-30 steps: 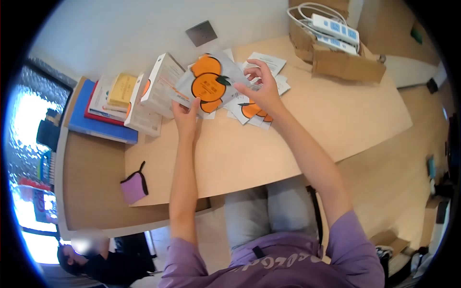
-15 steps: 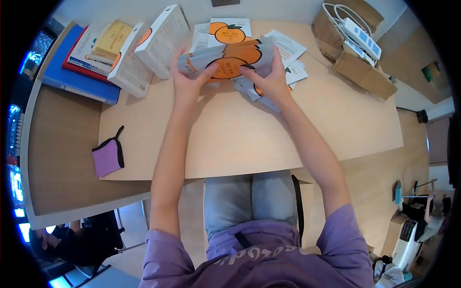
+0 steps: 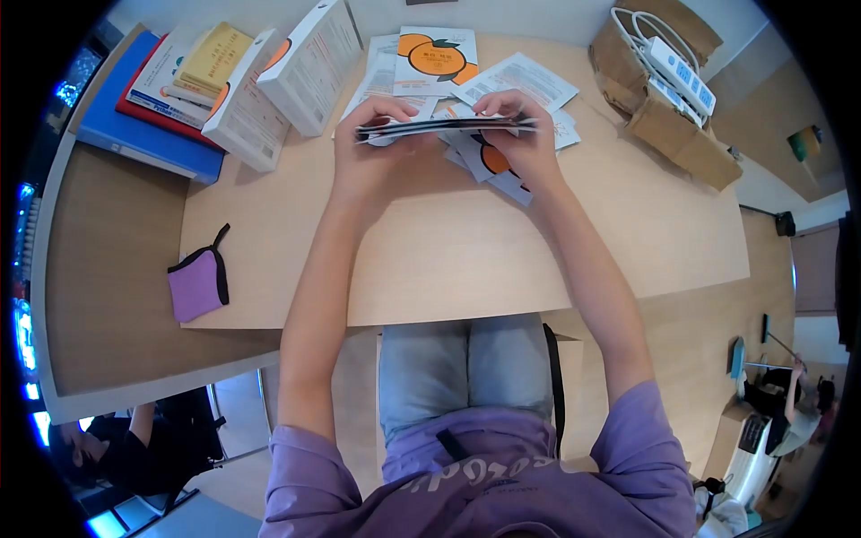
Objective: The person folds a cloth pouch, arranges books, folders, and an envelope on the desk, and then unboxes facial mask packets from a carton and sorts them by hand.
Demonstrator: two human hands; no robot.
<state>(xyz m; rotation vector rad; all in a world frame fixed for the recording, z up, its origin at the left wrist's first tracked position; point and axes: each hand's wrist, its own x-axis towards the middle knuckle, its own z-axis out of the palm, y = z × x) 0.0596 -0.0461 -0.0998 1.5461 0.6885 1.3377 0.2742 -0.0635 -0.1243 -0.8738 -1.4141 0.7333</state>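
Observation:
Both my hands grip a thin stack of flat sachets (image 3: 446,126), held edge-on above the desk. My left hand (image 3: 372,134) closes around its left end, fingers curled over the far side. Around the right end my right hand (image 3: 518,134) is closed in the same way. Just behind the stack lies a white sachet printed with an orange fruit (image 3: 437,61). More loose sachets (image 3: 518,82) with printed text overlap to the right, some partly under my right hand. Others lie to the left, partly hidden by the stack.
Two white boxes (image 3: 309,72) stand at the back left beside books and a blue binder (image 3: 148,148). A purple pouch (image 3: 198,285) lies at the left front. An open cardboard box (image 3: 668,134) holds a power strip (image 3: 682,76). Other people are in the background.
The stack has tipped from showing its printed orange faces to edge-on. My fingers have moved over its far side, and the sachet behind shows more fully.

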